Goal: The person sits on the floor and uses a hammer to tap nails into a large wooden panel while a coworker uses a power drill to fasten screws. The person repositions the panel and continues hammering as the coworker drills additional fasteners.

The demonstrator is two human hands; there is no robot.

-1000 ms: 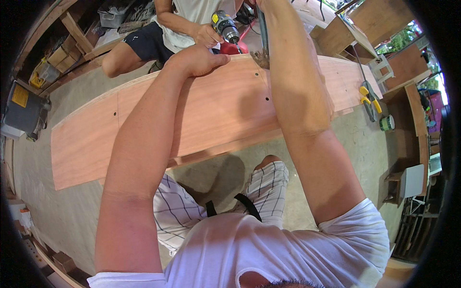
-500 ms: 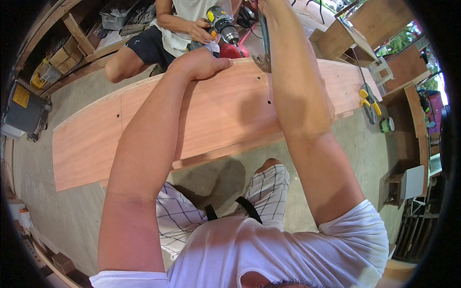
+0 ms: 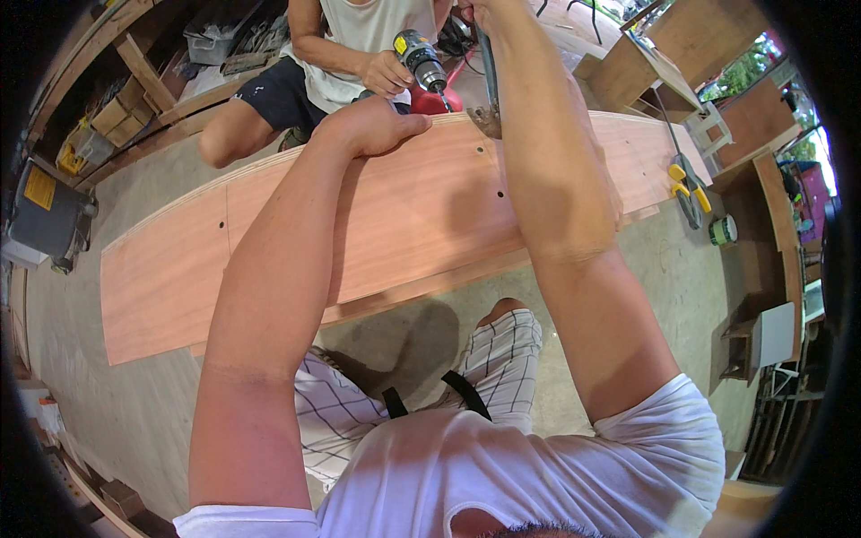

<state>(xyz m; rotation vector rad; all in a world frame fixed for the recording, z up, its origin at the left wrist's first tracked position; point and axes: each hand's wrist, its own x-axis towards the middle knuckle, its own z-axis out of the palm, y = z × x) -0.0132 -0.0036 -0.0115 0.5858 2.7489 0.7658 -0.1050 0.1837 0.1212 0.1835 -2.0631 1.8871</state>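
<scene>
A long curved plywood panel (image 3: 404,215) lies across in front of my knees. My left hand (image 3: 372,127) grips its far edge, thumb along the top face and the other fingers hidden beyond the edge. Farther right, my right hand (image 3: 484,11) is closed around the upper part of a grey metal bar clamp (image 3: 491,76), whose rusty jaw sits at the panel's far edge. Between my hands, a co-worker's hand (image 3: 387,73) holds a cordless drill (image 3: 420,61), its bit pointing down close to that edge.
A yellow-handled bar clamp (image 3: 689,193) is on the panel's right end, near a small green can (image 3: 722,231) on the floor. Wooden cabinets (image 3: 628,76) stand at the far right. Shelves with a plastic bin (image 3: 208,43) line the far left, beside a dark wheeled case (image 3: 54,211).
The co-worker's drill has shifted slightly right and lower, nearer the panel edge. My hands keep their places on the panel and the bar clamp.
</scene>
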